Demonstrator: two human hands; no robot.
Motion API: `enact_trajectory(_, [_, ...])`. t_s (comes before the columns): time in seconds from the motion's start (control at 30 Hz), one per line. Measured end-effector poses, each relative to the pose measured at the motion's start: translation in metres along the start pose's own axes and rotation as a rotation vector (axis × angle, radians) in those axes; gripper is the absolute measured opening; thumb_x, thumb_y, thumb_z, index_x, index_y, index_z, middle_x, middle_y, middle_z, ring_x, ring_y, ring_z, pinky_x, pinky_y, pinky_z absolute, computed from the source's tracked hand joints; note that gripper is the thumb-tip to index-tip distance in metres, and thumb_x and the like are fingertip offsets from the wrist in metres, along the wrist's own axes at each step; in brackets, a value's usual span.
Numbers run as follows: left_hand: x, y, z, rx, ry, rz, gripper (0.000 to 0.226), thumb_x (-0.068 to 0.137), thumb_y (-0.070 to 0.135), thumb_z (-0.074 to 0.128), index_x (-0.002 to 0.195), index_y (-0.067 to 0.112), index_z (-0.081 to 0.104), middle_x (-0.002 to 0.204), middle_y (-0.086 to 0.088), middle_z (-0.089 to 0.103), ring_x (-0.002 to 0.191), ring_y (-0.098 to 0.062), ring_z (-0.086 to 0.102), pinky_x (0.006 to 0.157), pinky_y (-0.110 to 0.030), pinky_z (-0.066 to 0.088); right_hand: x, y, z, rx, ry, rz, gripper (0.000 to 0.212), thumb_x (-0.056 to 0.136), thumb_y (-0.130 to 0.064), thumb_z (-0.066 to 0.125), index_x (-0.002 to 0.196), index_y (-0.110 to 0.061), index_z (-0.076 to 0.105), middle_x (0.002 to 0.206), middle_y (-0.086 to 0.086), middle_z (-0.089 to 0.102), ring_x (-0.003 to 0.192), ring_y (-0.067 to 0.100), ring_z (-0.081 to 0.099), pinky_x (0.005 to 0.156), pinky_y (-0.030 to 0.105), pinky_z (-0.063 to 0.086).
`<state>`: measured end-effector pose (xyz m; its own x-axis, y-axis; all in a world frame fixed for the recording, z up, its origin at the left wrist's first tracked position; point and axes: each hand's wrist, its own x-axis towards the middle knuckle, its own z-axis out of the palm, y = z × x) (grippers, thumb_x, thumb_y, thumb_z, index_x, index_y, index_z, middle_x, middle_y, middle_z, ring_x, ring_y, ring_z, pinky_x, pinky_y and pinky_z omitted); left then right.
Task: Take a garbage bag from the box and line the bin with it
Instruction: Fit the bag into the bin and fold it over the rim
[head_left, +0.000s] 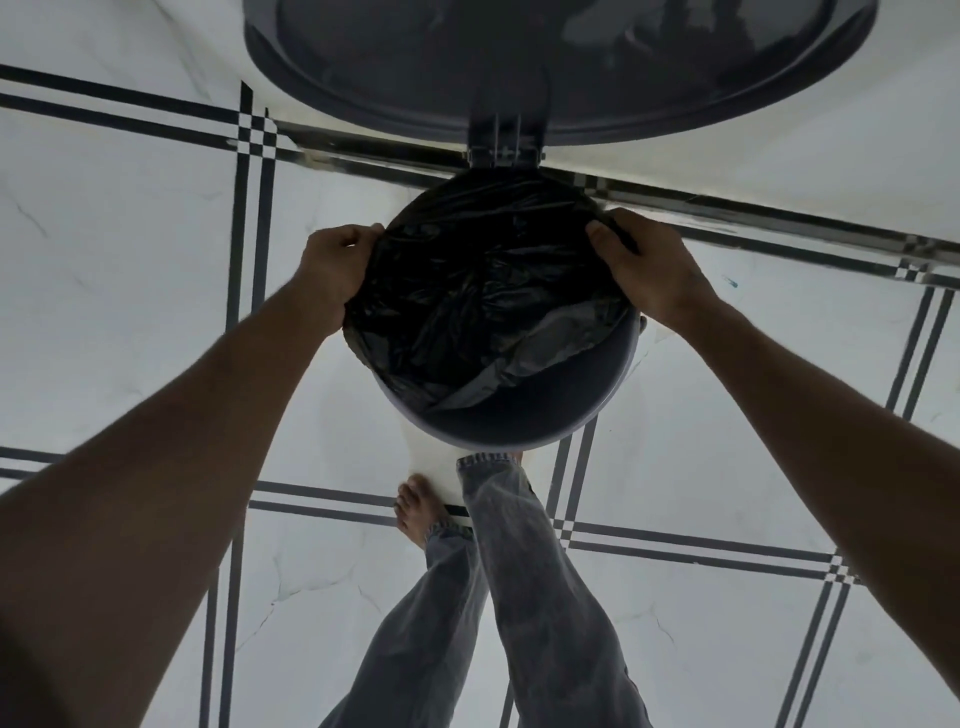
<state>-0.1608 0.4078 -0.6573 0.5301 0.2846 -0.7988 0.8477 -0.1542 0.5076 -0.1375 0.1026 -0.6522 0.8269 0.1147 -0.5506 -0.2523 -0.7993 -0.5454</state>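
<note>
Our forearms are reaching down past our jeans-clad legs (524, 597) to the round pedal bin (524, 421), whose lid (467, 67) is standing open above it on the tiled floor (130, 218). Over the far rim we are stretching the black garbage bag (467, 291), while the near rim is showing bare. Our left hand (332, 270) and right hand (649, 270) are each pinching the bag's hem at opposite sides; the film is looking light, limp, slippery and tearable, so we are judging the hem the best hold.

Both bare arms stretched forward and down, left grip (332, 270) and right grip (644, 270) with fingers curled, pinching black plastic
</note>
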Motion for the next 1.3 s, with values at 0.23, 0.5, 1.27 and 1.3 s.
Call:
enact_trajectory(0.23, [-0.028, -0.035, -0.002, -0.151, 0.250, 0.131, 0.017, 0.089, 0.036, 0.069, 0.081, 0.024, 0.062, 0.085, 0.009, 0.067, 0.083, -0.008, 0.063, 0.088, -0.033, 0.057, -0.028, 0.016, -0.001, -0.035, 0.097, 0.074, 0.040, 0.093, -0.038, 0.061, 0.062, -0.018, 0.047, 0.063, -0.002, 0.045, 0.060, 0.009, 0.045, 0.059, 0.027, 0.034])
enact_trajectory(0.5, [-0.061, -0.099, 0.001, 0.083, 0.210, 0.342, 0.052, 0.084, 0.045, 0.068, 0.132, 0.026, 0.061, 0.114, -0.016, 0.061, 0.104, -0.024, 0.061, 0.088, -0.035, 0.057, -0.054, 0.033, 0.011, -0.217, 0.221, 0.054, 0.059, 0.081, -0.045, 0.057, 0.136, -0.028, 0.054, 0.142, 0.009, 0.041, 0.123, 0.035, 0.045, 0.105, 0.044, 0.035])
enact_trajectory(1.27, [-0.106, -0.123, -0.005, -0.287, -0.053, -0.120, 0.029, 0.093, 0.010, 0.065, 0.121, 0.005, 0.059, 0.106, -0.019, 0.069, 0.093, -0.027, 0.070, 0.074, -0.032, 0.063, -0.113, 0.063, 0.023, 0.864, -0.065, 0.465, 0.055, 0.090, 0.001, 0.066, 0.139, -0.018, 0.052, 0.103, 0.007, 0.071, 0.094, 0.019, 0.070, 0.084, 0.034, 0.056])
enact_trajectory(1.3, [-0.109, -0.127, -0.004, -0.286, -0.073, -0.135, 0.026, 0.094, 0.014, 0.066, 0.117, 0.006, 0.062, 0.105, -0.017, 0.071, 0.091, -0.025, 0.071, 0.072, -0.030, 0.062, -0.114, 0.063, 0.025, 0.880, -0.069, 0.488, 0.048, 0.093, -0.004, 0.064, 0.137, -0.018, 0.054, 0.103, 0.005, 0.072, 0.094, 0.019, 0.071, 0.085, 0.036, 0.057])
